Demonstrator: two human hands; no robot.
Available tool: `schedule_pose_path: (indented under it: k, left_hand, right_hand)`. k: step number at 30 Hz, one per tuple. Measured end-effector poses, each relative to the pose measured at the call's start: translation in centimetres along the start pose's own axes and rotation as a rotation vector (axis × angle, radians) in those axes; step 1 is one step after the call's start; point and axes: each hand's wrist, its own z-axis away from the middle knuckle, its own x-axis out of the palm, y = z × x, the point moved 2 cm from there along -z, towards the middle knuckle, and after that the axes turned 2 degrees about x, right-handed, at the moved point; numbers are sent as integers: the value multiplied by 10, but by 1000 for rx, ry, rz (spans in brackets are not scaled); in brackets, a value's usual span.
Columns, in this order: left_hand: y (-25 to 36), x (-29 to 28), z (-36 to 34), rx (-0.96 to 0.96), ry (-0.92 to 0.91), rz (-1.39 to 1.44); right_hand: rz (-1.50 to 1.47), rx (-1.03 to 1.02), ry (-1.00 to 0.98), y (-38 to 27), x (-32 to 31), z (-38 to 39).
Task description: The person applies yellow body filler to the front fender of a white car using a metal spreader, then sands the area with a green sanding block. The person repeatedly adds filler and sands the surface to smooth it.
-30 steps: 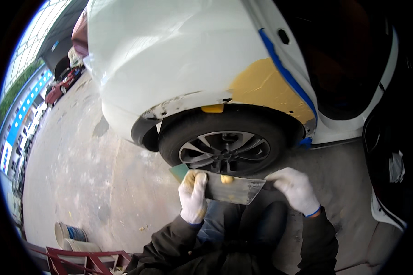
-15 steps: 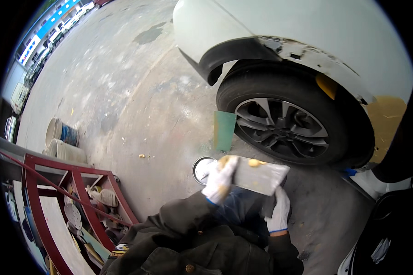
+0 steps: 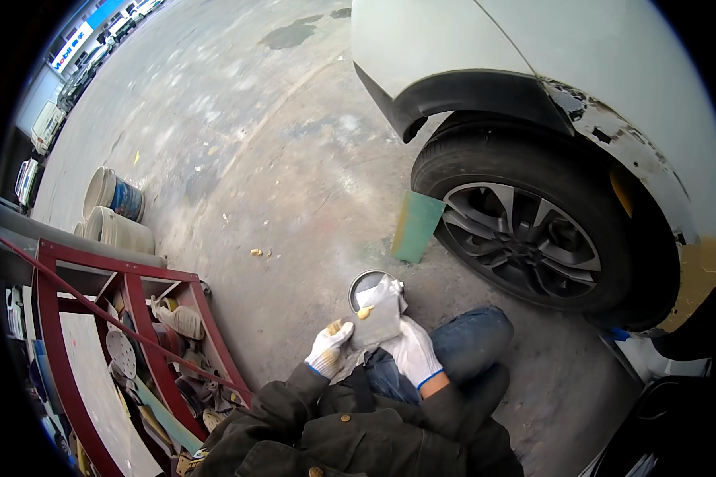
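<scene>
A flat grey board (image 3: 376, 320) with a dab of yellow filler (image 3: 363, 312) on it sits low in front of the crouching person, held just above their knees and right over an open tin (image 3: 367, 282) on the concrete. The left hand (image 3: 328, 350), in a white glove smeared yellow, pinches the board's near left corner, fingers closed on it. The right hand (image 3: 414, 350), gloved too, is under and against the board's right side, fingers wrapped on its edge. Behind the hands are blue jeans (image 3: 469, 342) and a dark green jacket (image 3: 350, 429).

Just beyond the tin, a green card (image 3: 416, 226) leans against a car tyre (image 3: 533, 230). Above it, the white wing (image 3: 581, 71) shows chipped, sanded patches along the arch. To the left stands a red rack (image 3: 135, 334) full of odds and ends, with two pails (image 3: 115, 211) lying near it.
</scene>
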Motion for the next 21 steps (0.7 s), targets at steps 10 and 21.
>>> schedule_pose_path:
  k: [10,21]
  left_hand:
    - [-48,-102,-81,155,197,178]
    - [-78,-85,-85,-100,272,-67]
  right_hand:
    - [1098,-438,464,-130,-72,-148]
    - [1532,-431,513,-187,-64,-196]
